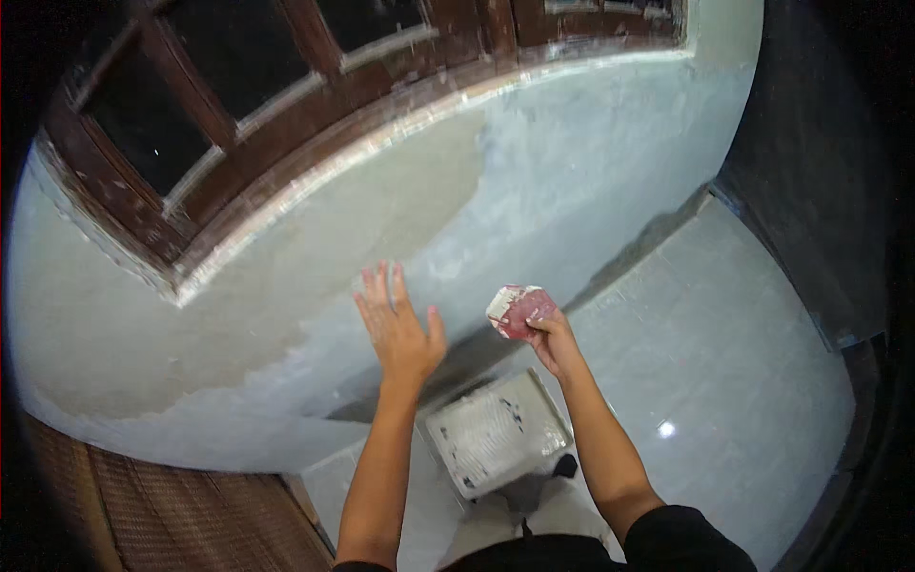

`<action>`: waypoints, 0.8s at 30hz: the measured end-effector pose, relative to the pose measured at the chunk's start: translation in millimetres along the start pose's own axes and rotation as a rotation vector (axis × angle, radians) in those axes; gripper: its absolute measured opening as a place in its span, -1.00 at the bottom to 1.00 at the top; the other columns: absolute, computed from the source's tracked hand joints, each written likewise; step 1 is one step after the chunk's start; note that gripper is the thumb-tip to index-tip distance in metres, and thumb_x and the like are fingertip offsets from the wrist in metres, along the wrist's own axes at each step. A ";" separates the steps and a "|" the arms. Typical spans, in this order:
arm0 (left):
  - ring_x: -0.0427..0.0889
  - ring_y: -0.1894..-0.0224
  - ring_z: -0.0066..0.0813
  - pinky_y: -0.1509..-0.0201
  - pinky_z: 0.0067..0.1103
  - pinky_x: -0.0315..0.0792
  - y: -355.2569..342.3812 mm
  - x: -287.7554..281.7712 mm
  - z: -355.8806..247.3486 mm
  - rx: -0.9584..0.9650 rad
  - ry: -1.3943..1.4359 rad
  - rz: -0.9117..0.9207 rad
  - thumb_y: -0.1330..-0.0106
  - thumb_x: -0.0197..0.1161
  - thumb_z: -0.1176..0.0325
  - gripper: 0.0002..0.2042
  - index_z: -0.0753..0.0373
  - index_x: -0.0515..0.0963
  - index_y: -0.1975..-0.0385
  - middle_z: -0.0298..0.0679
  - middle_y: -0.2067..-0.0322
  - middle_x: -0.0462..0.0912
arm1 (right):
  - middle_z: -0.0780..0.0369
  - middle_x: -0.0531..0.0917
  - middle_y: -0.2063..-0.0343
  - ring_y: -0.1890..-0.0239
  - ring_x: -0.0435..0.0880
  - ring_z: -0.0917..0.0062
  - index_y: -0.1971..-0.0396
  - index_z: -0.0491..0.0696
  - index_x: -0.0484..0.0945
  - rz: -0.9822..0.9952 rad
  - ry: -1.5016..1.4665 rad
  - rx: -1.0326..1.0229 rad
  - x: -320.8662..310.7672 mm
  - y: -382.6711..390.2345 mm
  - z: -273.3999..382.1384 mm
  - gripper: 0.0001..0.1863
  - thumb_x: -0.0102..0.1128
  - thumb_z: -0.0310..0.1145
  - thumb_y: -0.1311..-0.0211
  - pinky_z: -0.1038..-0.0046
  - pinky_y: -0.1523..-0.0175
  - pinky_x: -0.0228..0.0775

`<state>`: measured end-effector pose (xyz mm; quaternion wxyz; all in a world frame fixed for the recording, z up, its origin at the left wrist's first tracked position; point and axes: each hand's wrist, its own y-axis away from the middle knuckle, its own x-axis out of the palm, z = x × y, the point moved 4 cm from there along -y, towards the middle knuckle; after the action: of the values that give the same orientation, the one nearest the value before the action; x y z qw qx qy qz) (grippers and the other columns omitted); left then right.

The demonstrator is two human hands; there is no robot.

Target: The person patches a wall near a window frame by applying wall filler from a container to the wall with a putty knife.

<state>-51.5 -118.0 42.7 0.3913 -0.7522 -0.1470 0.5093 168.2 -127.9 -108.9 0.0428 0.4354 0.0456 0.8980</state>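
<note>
My right hand [557, 345] pinches a flat, reddish piece of sandpaper [519, 310], its left part coated whitish, between thumb and fingers. It is held out in front of the wall's lower part. Further left, my left hand [404, 338] is open, fingers spread toward the wall [534, 181]; whether its fingertips touch the surface I cannot tell. A dull beige-grey patch [381, 219] covers the wall under the window, beside paler bluish-white areas. Below my hands, a whitish ridged paint tray [500, 429] with dark marks sits on the floor, close to my feet.
A brown wooden window frame [334, 105] with dark panes spans the wall above a rough white sill edge [400, 129]. Brown woven panelling [181, 505] stands at lower left. Glossy grey floor [715, 353] extends right, bordered by a dark panel [810, 172].
</note>
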 end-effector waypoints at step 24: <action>0.08 -0.41 0.06 -0.49 -0.14 -0.07 357.7 119.3 -46.5 -0.387 0.385 0.919 -0.11 0.16 0.40 -0.33 0.41 0.17 -0.29 0.10 -0.27 0.22 | 0.24 0.51 0.58 0.47 0.43 0.64 0.38 -0.14 0.41 -0.210 1.328 0.254 -173.3 146.8 -92.2 -0.85 0.22 -0.47 -0.19 0.51 0.31 0.36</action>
<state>-21.7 -297.2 -291.0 0.0017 -0.8773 0.1806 0.4446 197.3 -297.8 -283.1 0.0411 -0.2126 0.2090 0.9536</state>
